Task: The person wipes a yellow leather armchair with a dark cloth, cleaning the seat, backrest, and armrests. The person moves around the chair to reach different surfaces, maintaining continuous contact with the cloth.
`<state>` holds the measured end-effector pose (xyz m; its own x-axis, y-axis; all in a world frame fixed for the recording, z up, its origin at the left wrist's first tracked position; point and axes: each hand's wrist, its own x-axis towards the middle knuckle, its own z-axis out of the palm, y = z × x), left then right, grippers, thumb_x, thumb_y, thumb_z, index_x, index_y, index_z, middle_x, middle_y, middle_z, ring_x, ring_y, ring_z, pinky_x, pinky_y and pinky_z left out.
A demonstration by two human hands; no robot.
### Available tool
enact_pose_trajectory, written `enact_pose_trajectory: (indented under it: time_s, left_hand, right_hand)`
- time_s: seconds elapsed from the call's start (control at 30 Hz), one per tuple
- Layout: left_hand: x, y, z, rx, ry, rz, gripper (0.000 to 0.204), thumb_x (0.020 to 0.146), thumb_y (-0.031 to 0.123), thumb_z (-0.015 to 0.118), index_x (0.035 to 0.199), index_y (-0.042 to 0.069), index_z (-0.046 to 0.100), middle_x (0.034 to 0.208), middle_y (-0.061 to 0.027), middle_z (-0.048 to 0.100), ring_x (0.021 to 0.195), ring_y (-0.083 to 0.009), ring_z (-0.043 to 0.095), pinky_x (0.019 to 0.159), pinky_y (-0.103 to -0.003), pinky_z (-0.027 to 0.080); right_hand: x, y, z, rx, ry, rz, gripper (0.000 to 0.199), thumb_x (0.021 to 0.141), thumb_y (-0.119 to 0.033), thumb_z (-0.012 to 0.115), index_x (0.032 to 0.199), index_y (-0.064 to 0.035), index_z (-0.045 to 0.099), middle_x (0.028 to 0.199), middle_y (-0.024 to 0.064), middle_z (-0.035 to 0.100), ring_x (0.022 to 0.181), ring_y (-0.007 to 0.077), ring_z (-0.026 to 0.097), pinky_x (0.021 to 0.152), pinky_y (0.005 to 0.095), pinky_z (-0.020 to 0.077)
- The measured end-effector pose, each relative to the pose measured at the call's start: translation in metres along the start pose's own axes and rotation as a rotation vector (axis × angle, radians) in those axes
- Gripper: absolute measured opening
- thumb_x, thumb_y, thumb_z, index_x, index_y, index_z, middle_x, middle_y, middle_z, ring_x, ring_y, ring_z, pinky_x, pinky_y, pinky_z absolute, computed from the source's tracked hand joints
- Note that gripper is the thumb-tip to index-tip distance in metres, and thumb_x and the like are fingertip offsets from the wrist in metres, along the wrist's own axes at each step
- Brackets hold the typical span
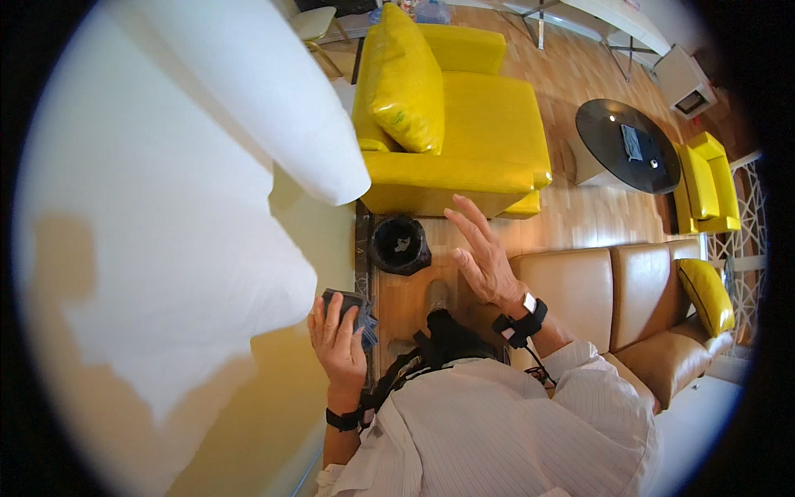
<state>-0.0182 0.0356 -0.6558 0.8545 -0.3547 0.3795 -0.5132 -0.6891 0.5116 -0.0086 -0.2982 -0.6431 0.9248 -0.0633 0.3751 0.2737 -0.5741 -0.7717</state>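
Note:
My left hand (pixel 338 346) is closed round a folded dark grey-blue cloth (pixel 362 315), with a loose edge hanging out beside the fingers. It is close to the cream wall (pixel 286 364), beside large white hanging fabric (pixel 207 240); whether the cloth touches the wall I cannot tell. Out in front of my body, my right hand (pixel 490 269) is raised with thumb and fingers apart and nothing in it. Beyond my hands, a black-lined waste bin (pixel 401 245) stands on the floor with some pale litter inside.
A yellow armchair (pixel 489 124) with a yellow cushion (pixel 406 83) stands ahead, just past the bin. To the right is a tan sofa (pixel 571 290). Farther off are a round dark-topped table (pixel 613 137) and another yellow chair (pixel 708 182). The floor (pixel 559 211) is wooden.

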Motion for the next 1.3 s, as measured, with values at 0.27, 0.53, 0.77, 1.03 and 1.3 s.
enact_pose_trajectory:
  time_s: [0.27,0.53,0.77,1.03,1.3]
  left_hand:
    - [-0.028,-0.071,0.071,-0.134,-0.112,0.175,0.033,0.094,0.001,0.077,0.127,0.004,0.08,0.158,-0.0137,0.065,0.156,-0.044,0.049,0.126,-0.06,0.037]
    - [0.042,-0.087,0.082,-0.239,-0.188,0.299,0.039,0.092,-0.001,0.08,0.13,0.006,0.079,0.161,-0.0117,0.063,0.157,-0.0404,0.049,0.127,-0.059,0.037]
    - [0.084,-0.09,0.12,-0.335,-0.199,0.342,0.032,0.1,0.005,0.075,0.132,0.007,0.078,0.163,-0.0114,0.062,0.158,-0.04,0.048,0.128,-0.058,0.034]
    - [0.13,-0.091,0.174,-0.358,-0.234,0.197,0.028,0.104,0.007,0.071,0.132,0.004,0.077,0.16,-0.0126,0.063,0.154,-0.0404,0.051,0.128,-0.053,0.038]
    - [0.164,-0.095,0.285,-0.229,-0.161,-0.012,0.026,0.105,0.008,0.07,0.129,0.002,0.078,0.155,-0.0151,0.066,0.148,-0.0425,0.055,0.123,-0.054,0.041]
  right_hand:
    - [-0.074,0.035,0.078,-0.014,0.075,0.114,0.062,0.116,-0.048,0.056,0.159,-0.0036,0.055,0.173,0.0265,0.041,0.157,0.0493,0.044,0.127,0.0533,0.0406]
    - [-0.06,0.011,0.063,-0.126,0.142,0.215,0.062,0.116,-0.047,0.056,0.159,-0.0039,0.053,0.173,0.0261,0.042,0.158,0.0477,0.043,0.127,0.0512,0.0412]
    - [-0.048,0.013,0.043,-0.231,0.175,0.273,0.064,0.116,-0.05,0.055,0.159,-0.0036,0.053,0.172,0.0261,0.042,0.158,0.0484,0.043,0.129,0.0516,0.0395]
    - [-0.009,0.063,0.021,-0.233,0.038,0.31,0.063,0.115,-0.048,0.057,0.159,-0.0034,0.055,0.171,0.0275,0.044,0.157,0.0501,0.043,0.128,0.0536,0.0399]
    - [0.033,0.222,0.009,-0.187,-0.254,0.255,0.059,0.114,-0.049,0.06,0.153,-0.005,0.061,0.164,0.0274,0.051,0.152,0.0489,0.049,0.123,0.0537,0.0462]
